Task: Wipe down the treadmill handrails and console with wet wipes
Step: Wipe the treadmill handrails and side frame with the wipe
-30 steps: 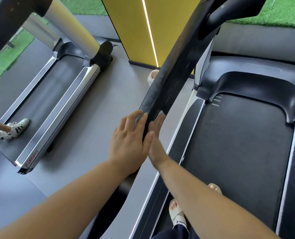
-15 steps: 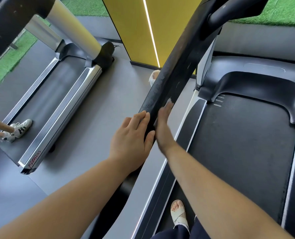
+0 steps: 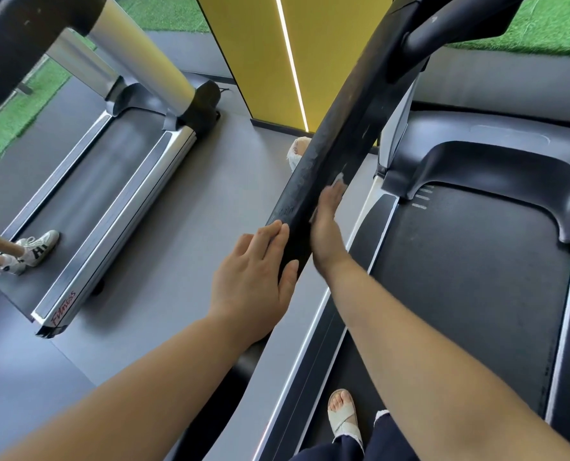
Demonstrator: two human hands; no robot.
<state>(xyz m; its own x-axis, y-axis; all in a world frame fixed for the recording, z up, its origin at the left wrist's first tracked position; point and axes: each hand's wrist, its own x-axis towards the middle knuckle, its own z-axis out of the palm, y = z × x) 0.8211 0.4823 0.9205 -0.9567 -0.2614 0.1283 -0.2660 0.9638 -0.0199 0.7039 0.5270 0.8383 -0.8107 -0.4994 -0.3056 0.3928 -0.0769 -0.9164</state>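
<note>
Grey floor (image 3: 177, 227) underfoot; a yellow pillar (image 3: 263, 54) with a thin lit strip (image 3: 291, 61); green turf (image 3: 543, 24) beyond; a neighbouring treadmill (image 3: 110, 201) bears someone's white sneakers (image 3: 37, 247).

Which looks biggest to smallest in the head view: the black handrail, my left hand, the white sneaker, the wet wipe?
Largest first:
black handrail
left hand
white sneaker, farther off
wet wipe, mostly hidden under the right hand
</note>
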